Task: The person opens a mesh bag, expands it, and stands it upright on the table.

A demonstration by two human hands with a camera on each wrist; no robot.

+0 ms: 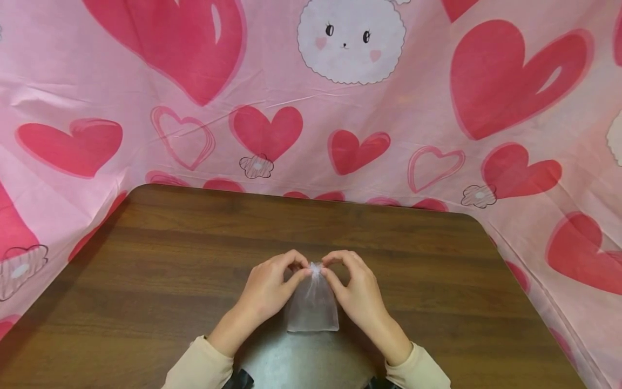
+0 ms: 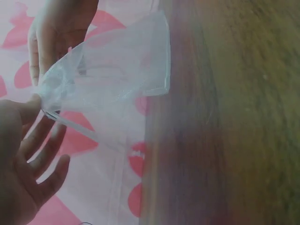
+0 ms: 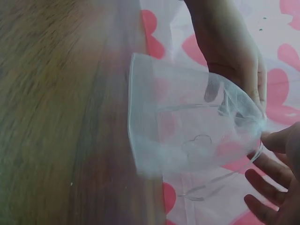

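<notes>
- Sleeves [image 1: 201, 364] and black bands [image 1: 238, 380] run off the bottom edge.
- A pale ribbon [image 2: 76, 126] blurs against the cloth [image 2: 112, 173]; fingertips partly cover the gathered neck of the bag [image 1: 313, 313].
- Left hand [image 1: 267, 283], angled inward, pinches the neck between thumb and forefinger.
- Right hand [image 1: 360, 286] mirrors it, pinching the opposite side.
- The bag hangs between them, over the table [image 1: 160, 270].

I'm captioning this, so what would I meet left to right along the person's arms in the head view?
Beige left sleeve, bare left hand, sheer white fabric pouch, bare right hand, beige right sleeve.
</notes>
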